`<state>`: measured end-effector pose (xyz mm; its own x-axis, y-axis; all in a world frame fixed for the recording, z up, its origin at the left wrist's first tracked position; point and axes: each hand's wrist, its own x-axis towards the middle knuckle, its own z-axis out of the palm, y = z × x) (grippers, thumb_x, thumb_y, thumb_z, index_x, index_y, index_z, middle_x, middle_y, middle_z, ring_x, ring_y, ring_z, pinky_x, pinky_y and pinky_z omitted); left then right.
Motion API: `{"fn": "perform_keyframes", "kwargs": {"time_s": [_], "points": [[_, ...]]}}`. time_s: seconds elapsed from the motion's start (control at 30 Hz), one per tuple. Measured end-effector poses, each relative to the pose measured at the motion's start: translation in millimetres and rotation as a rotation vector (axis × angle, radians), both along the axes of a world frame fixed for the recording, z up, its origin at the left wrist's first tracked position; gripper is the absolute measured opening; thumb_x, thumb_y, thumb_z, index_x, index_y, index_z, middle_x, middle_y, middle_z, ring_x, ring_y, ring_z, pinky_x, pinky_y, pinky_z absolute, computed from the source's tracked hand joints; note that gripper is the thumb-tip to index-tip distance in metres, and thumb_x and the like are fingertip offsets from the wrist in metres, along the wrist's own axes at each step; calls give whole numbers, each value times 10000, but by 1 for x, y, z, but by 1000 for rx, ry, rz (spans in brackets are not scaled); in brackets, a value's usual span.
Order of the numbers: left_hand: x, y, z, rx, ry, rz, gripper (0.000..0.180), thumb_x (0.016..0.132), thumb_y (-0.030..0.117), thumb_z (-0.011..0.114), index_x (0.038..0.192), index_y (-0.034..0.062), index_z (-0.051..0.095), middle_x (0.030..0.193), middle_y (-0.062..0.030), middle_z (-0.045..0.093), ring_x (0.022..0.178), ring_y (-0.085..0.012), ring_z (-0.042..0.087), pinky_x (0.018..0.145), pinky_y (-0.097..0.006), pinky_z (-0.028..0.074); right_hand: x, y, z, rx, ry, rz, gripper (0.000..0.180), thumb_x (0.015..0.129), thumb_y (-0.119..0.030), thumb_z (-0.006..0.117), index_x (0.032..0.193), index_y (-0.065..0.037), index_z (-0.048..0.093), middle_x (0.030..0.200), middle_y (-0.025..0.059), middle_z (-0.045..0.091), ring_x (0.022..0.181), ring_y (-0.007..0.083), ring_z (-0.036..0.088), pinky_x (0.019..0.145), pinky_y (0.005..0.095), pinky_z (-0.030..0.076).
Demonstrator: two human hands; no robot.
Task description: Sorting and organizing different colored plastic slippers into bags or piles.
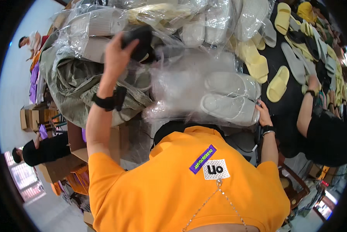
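Note:
Up at the left, my left hand (119, 50) is closed around a black rounded object (139, 40), smeared by motion, whose kind I cannot make out. In the middle lies a clear plastic bag (177, 73). A pair of light grey slippers (223, 108) shows through its right part, side by side with toes to the right. My right hand (263, 115) pinches the bag's right edge, close to the slippers' toe ends. Its fingertips are partly hidden by the plastic.
Bagged grey slippers (218, 23) pile up along the far side. Loose yellow slippers (277, 84) lie on the black table surface (272, 58) at the right, where a co-worker's arm (306, 104) reaches in. A grey-green sack (80, 85) bulges at left, above a cardboard box (78, 141).

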<state>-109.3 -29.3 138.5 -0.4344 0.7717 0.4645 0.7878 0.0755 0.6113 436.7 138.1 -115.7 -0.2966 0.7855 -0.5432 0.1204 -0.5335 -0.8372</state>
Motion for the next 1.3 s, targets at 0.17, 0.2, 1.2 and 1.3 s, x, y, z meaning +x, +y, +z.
{"fn": "perform_keyframes", "kwargs": {"time_s": [0.17,0.2,1.2,1.3], "points": [[-72,-57,63,417,-527,187,246,806,32,558,1040,-46,571,1020,-122,600,910,-194,590,776,-302,483,-19,-8,26,-27,98,108,321,856,-50,510,1174,-18,473,1059,57,545,962,147,513,835,268,410],[-93,-69,68,466,-511,170,247,814,23,536,1049,-46,566,1036,-128,593,930,-206,588,783,-313,489,-26,-10,33,-26,98,127,322,858,-50,509,1176,-17,469,1058,57,545,957,145,514,834,266,409],[-238,-90,17,758,-1236,593,267,806,296,583,962,101,489,728,-70,509,629,-188,500,511,-328,390,-159,2,12,145,18,296,366,852,-132,502,1180,28,478,1131,87,524,1028,166,481,888,290,374],[-135,-89,13,913,-887,566,159,815,117,536,957,55,501,740,-43,521,713,-171,535,595,-280,414,-162,3,17,210,-105,353,272,865,-157,507,1070,20,520,959,51,545,869,126,486,766,254,394]]}}
